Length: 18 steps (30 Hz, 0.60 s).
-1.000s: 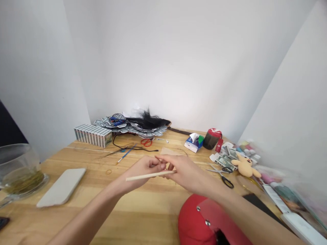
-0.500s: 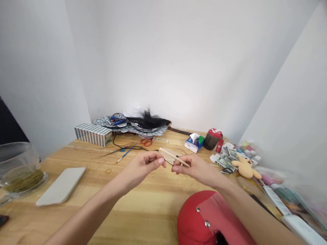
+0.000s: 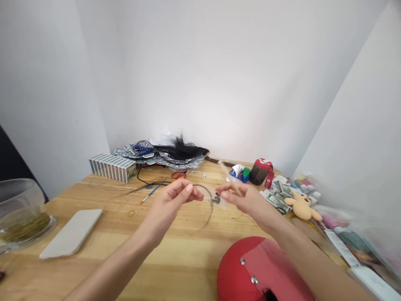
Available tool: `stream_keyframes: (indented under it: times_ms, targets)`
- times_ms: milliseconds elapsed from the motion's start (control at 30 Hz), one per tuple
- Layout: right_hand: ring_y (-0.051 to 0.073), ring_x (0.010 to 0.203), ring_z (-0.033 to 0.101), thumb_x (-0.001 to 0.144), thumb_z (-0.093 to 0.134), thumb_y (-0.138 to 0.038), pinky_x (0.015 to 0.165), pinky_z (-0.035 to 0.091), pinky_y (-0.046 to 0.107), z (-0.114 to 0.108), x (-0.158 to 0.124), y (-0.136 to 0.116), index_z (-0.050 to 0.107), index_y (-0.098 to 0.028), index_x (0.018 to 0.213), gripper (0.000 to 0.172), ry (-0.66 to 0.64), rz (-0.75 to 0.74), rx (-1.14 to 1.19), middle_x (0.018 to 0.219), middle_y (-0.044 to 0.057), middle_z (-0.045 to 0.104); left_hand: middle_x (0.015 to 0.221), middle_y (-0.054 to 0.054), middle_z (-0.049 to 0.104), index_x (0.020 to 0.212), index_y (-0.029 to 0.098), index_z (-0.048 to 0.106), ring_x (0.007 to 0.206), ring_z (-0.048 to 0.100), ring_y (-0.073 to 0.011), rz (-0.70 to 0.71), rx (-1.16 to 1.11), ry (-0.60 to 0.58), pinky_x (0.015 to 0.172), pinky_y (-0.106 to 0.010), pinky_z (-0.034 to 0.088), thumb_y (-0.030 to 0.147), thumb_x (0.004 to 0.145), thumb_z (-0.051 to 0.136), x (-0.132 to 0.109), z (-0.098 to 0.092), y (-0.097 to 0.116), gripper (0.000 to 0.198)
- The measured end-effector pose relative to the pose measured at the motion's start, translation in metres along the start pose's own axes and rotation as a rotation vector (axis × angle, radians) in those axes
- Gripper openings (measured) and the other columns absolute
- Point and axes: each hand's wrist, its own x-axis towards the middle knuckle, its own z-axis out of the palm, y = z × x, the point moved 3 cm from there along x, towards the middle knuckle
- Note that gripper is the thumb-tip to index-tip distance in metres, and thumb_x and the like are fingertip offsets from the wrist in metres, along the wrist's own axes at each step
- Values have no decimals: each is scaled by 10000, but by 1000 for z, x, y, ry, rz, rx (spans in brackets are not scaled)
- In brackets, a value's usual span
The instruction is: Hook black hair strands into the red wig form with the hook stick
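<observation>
My left hand [image 3: 177, 198] pinches a thin dark strand [image 3: 211, 205] that looks like hair, between thumb and forefinger. From those fingertips the strand arcs right and droops over the table. My right hand [image 3: 241, 197] is closed around a pale wooden stick [image 3: 226, 172], smeared by motion and tilted upward; its far end cannot be made out. A gap lies between my two hands. Behind them, a small clear bag [image 3: 222, 204] with black bits rests on the table. Below my right forearm sits a red dome-shaped head form [image 3: 232, 267] with a pinkish flap and metal studs.
Scissors [image 3: 179, 175], a blue brush [image 3: 153, 190] and a fan-like pile of cards with black hair [image 3: 184, 148] lie at the back. A glass mug [image 3: 25, 213] and a white slab [image 3: 72, 232] are left. A tissue pack, red-lidded jar [image 3: 261, 171] and plush toy [image 3: 302, 205] stand right.
My right hand has drawn away to the right, and the stick has swung from nearly level to steep. The strand that ran between both hands now hangs from my left hand alone.
</observation>
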Motion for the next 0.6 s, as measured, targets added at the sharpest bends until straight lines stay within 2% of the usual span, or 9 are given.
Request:
stream_keyframes:
  times_ms: [100,167,233,300,367,467,600]
  targets:
    - [131,504,367,894,539,-522,487,270,273,-19,-4,-13,712,-191,1053,406,233,-60,4,635,-18,541,959,-79,722,808,208,656,997,621,-286,74,222,39,923,-397,429,386,880,571,-1,-1,0,210]
    - [133,514,353,886,572,-475,502,280,283,-23,-10,-24,741,-217,1012,333,314,-124,-17,663,-14,529,1008,-88,714,782,219,668,1030,590,-306,122,345,63,942,-415,386,343,870,570,-1,1,1,181]
    - [130,532,384,855,651,-409,516,308,284,-16,-15,-35,783,-241,927,225,270,-213,-140,758,1,578,1018,-90,706,767,224,670,1017,578,-311,156,430,61,936,-431,362,314,874,551,-1,3,1,184]
    - [129,550,444,847,686,-281,525,337,277,-1,-17,-41,805,-247,922,145,142,-293,-340,812,7,615,990,-87,700,767,223,672,976,579,-301,178,480,39,903,-427,362,297,886,525,-2,5,1,203]
    - [133,580,507,842,682,-149,545,362,266,14,-16,-42,805,-246,984,211,38,-334,-495,813,5,642,971,-89,691,775,216,673,946,585,-285,192,504,12,868,-409,372,290,900,502,-3,6,0,224]
    - [133,588,537,839,689,-98,563,371,257,26,-12,-41,812,-247,904,204,17,-332,-539,767,-9,669,956,-86,685,793,207,673,923,593,-263,198,512,-32,832,-379,387,296,921,483,-4,7,0,246]
    - [131,600,539,830,694,-94,575,368,249,28,-14,-44,773,-219,776,157,21,-328,-567,753,-15,670,954,-80,691,826,201,671,912,611,-242,181,483,-94,799,-343,421,306,943,460,-4,10,0,263]
